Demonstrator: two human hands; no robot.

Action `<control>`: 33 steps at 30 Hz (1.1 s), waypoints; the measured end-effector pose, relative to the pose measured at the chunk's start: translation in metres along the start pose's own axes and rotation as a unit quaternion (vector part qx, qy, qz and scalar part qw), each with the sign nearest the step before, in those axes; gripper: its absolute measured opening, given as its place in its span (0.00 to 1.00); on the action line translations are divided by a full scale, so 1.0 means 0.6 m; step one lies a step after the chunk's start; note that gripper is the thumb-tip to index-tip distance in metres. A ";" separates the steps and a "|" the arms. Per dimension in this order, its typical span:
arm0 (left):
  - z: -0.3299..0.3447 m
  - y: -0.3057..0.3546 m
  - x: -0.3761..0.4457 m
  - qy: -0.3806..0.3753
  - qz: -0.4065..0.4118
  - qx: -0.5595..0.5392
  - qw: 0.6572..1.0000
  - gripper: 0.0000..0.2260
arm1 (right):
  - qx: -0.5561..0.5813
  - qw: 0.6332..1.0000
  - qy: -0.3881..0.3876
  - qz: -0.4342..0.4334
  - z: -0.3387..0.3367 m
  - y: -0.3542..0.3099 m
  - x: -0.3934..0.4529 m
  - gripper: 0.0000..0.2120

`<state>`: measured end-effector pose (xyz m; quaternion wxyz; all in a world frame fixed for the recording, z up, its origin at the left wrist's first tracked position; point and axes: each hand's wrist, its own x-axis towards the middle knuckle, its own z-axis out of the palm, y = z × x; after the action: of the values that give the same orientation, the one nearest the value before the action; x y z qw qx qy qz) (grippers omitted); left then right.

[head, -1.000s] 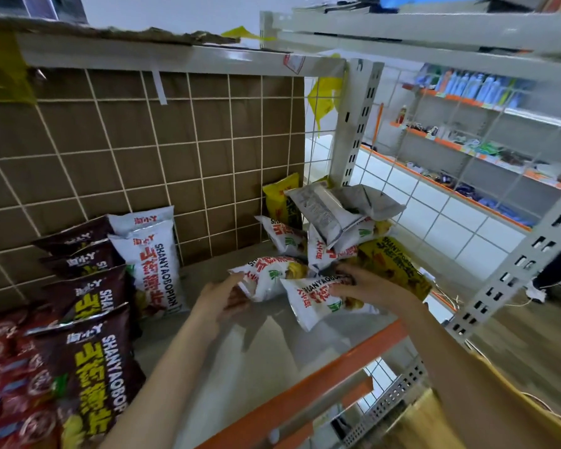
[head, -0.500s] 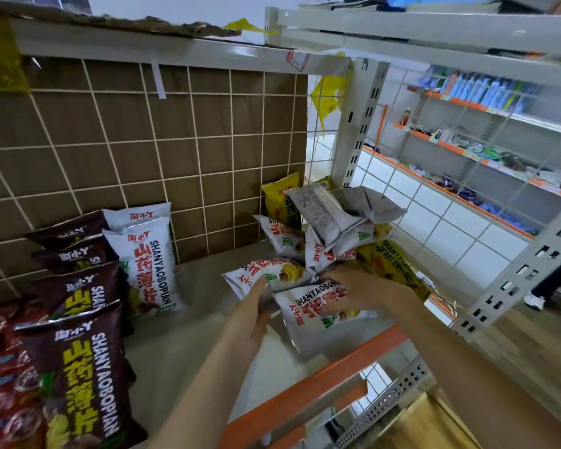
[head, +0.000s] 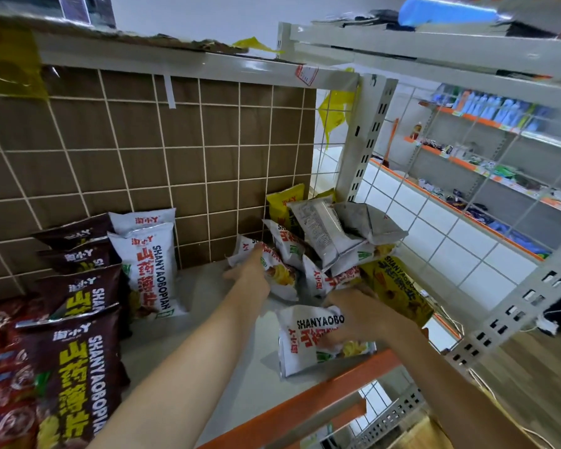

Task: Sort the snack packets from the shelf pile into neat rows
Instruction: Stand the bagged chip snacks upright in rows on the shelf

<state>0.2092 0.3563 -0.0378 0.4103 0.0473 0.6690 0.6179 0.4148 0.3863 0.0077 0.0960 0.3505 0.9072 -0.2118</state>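
right hand: at the front right of the shelf, fingers curled over the top of a white packet lying flat against the orange front lip; it has hold of that packet. how tight the hold is cannot be told, the fingertips being hidden against the wrapper.

left hand: reached deeper in, on a second white packet at the near foot of the pile. it touches the wrapper; whether the fingers are closed round it cannot be told.

step in hand, as judged: drawing white packets off the pile, one to each hand, ahead of standing them in a row.

next move calls for: lifting both clear of the heap, carrying them left along the shelf to the white row by the back grid, turning them upright and face out. the front packet lies printed side up but askew, so it wants a turn before it stands.

in the way: the pile in the back right corner is loose, with grey-backed packets on top and yellow packets leaning at the right edge just beside the right wrist; pulling from low down may tip them over the lip.

around: dark brown row at the left, red packets at the far left edge, bare shelf floor between rows and pile.
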 end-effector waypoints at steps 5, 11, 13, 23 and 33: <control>-0.018 -0.003 0.022 0.044 -0.015 -0.051 0.998 0.23 | -0.061 0.995 0.083 -0.018 0.004 -0.014 -0.011 0.27; -0.125 -0.005 -0.110 -0.008 0.143 -0.116 0.983 0.13 | 0.324 0.942 0.093 -0.002 0.017 -0.032 -0.013 0.24; -0.170 -0.002 -0.134 0.019 0.195 -0.080 0.977 0.08 | 0.430 0.897 0.098 -0.029 0.025 -0.058 -0.006 0.17; -0.264 -0.009 -0.121 0.148 0.276 0.049 0.949 0.12 | 0.584 0.797 0.116 -0.097 0.145 -0.232 0.043 0.19; -0.266 0.009 -0.116 0.061 0.144 -0.144 0.977 0.15 | 0.555 0.820 0.092 -0.104 0.187 -0.270 0.061 0.21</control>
<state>0.1556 0.1918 -0.0148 0.2784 0.0461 0.5832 0.7618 0.2811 0.2497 -0.0527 -0.2217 0.2656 0.6717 -0.6550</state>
